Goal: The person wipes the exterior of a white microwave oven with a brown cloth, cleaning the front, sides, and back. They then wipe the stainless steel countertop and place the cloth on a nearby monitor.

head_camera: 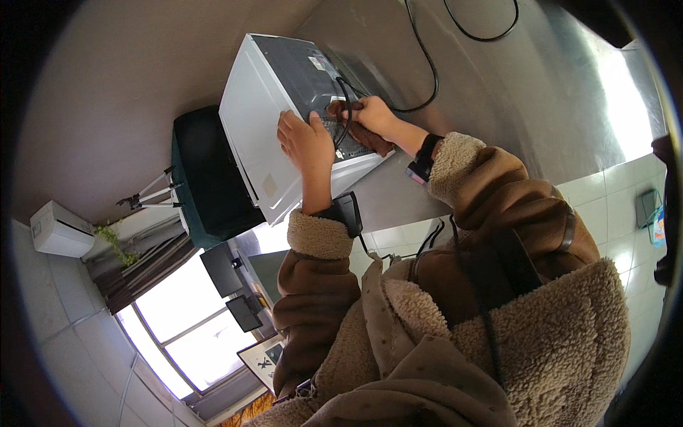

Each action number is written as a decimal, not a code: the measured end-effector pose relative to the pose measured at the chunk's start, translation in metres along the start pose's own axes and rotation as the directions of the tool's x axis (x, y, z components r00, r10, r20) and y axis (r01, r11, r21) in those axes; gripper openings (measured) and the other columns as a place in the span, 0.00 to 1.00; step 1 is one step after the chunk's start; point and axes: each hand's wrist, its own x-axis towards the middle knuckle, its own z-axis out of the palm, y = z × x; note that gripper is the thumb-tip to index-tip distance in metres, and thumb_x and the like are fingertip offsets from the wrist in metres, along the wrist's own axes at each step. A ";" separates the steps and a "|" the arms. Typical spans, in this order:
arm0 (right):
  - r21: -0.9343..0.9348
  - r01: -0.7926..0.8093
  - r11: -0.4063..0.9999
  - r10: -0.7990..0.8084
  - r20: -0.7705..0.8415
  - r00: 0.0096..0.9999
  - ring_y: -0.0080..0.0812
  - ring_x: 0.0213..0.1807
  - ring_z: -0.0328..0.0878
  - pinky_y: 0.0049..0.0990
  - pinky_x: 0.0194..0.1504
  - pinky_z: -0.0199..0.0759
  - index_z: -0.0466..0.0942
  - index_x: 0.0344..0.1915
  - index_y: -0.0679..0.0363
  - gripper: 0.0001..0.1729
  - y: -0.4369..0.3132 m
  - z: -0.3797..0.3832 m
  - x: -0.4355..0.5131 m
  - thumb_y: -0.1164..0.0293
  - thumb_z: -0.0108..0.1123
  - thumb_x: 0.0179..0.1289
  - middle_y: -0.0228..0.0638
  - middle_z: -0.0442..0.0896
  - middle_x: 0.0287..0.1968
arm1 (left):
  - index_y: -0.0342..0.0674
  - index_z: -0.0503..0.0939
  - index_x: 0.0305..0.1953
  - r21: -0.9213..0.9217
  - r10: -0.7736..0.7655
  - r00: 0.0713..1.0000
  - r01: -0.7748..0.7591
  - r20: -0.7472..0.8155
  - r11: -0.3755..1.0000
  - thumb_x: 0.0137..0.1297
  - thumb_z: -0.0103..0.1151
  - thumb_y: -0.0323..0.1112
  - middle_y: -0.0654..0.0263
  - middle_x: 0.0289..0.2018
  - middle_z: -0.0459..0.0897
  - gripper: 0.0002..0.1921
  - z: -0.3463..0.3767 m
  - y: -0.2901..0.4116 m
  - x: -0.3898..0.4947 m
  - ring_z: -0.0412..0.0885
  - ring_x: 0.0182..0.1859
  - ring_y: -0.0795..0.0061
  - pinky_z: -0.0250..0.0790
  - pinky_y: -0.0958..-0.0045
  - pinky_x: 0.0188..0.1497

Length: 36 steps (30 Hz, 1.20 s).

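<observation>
A white microwave oven (261, 123) stands on a metal tabletop, its dark perforated back panel (291, 61) turned partly towards me. My left hand (308, 141) grips the casing's edge, fingers on the white panel and thumb over by the back. In my right hand (376, 116) is a bunched brown cloth (373, 140), pressed against the vented part of the back. A black power cord (348, 99) loops from the back panel past the cloth and my right fingers. Part of the vent area is hidden under the cloth.
More black cord (435, 69) curls across the metal tabletop (496, 101). Beside the oven is a dark green covered box-shaped object (205, 176), near a small tripod (152, 193). Tiled floor (587, 195) shows past the table edge. Black devices are strapped to both wrists.
</observation>
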 end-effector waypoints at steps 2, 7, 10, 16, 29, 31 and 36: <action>0.347 -0.134 0.928 0.128 0.040 0.991 0.38 0.33 0.83 0.33 0.37 0.75 0.78 0.40 0.70 0.19 0.004 -0.009 -0.002 0.64 0.65 0.57 0.45 0.84 0.33 | 0.33 0.61 0.60 0.002 -0.010 1.000 0.010 0.026 1.000 0.66 0.52 0.41 0.50 0.63 0.63 0.26 0.000 0.000 0.001 0.59 0.66 0.49 0.53 0.51 0.66; 0.463 -0.046 0.885 -0.063 0.219 0.974 0.28 0.25 0.76 0.26 0.29 0.70 0.75 0.37 0.68 0.10 0.003 -0.011 -0.015 0.71 0.62 0.62 0.37 0.80 0.25 | 0.33 0.61 0.60 0.009 -0.017 1.000 0.016 0.023 1.000 0.66 0.53 0.42 0.50 0.63 0.63 0.27 0.001 0.000 0.000 0.59 0.66 0.48 0.53 0.50 0.66; 0.194 0.081 0.978 -0.113 0.158 0.981 0.29 0.26 0.78 0.29 0.31 0.71 0.77 0.32 0.69 0.10 -0.004 -0.006 -0.016 0.72 0.64 0.59 0.36 0.81 0.24 | 0.33 0.61 0.60 0.004 -0.015 0.999 0.015 0.028 1.000 0.66 0.53 0.42 0.50 0.63 0.63 0.27 0.001 0.001 0.001 0.59 0.66 0.48 0.53 0.49 0.66; 0.404 -0.121 0.907 0.055 0.171 0.984 0.32 0.32 0.79 0.31 0.34 0.73 0.76 0.38 0.70 0.11 0.004 -0.012 -0.022 0.72 0.62 0.62 0.41 0.82 0.32 | 0.33 0.62 0.59 -0.006 0.006 1.000 -0.006 -0.002 1.000 0.65 0.53 0.42 0.49 0.63 0.64 0.26 0.001 -0.001 0.000 0.59 0.66 0.48 0.53 0.50 0.66; -0.231 0.261 0.937 -0.221 0.184 0.958 0.52 0.46 0.76 0.42 0.49 0.72 0.59 0.67 0.62 0.38 0.067 -0.023 -0.073 0.75 0.57 0.54 0.50 0.77 0.52 | 0.28 0.60 0.61 0.036 0.003 1.000 -0.004 0.027 0.999 0.67 0.51 0.42 0.46 0.63 0.63 0.29 0.000 0.004 -0.001 0.59 0.66 0.48 0.53 0.52 0.67; -0.491 0.327 0.807 -0.251 0.217 0.944 0.52 0.55 0.70 0.43 0.56 0.65 0.57 0.70 0.59 0.42 0.067 -0.010 -0.082 0.76 0.55 0.52 0.47 0.69 0.61 | 0.27 0.60 0.61 0.027 0.007 0.999 -0.008 0.043 1.000 0.67 0.51 0.42 0.46 0.62 0.63 0.29 -0.001 0.004 -0.001 0.59 0.66 0.47 0.53 0.52 0.67; -0.619 0.212 0.757 -0.052 0.266 0.963 0.52 0.67 0.58 0.47 0.65 0.52 0.54 0.72 0.54 0.44 0.062 -0.007 -0.062 0.78 0.51 0.51 0.40 0.52 0.74 | 0.26 0.60 0.61 0.031 0.035 0.999 -0.036 0.027 0.999 0.67 0.51 0.40 0.45 0.62 0.64 0.28 -0.002 0.004 -0.001 0.60 0.66 0.47 0.54 0.52 0.66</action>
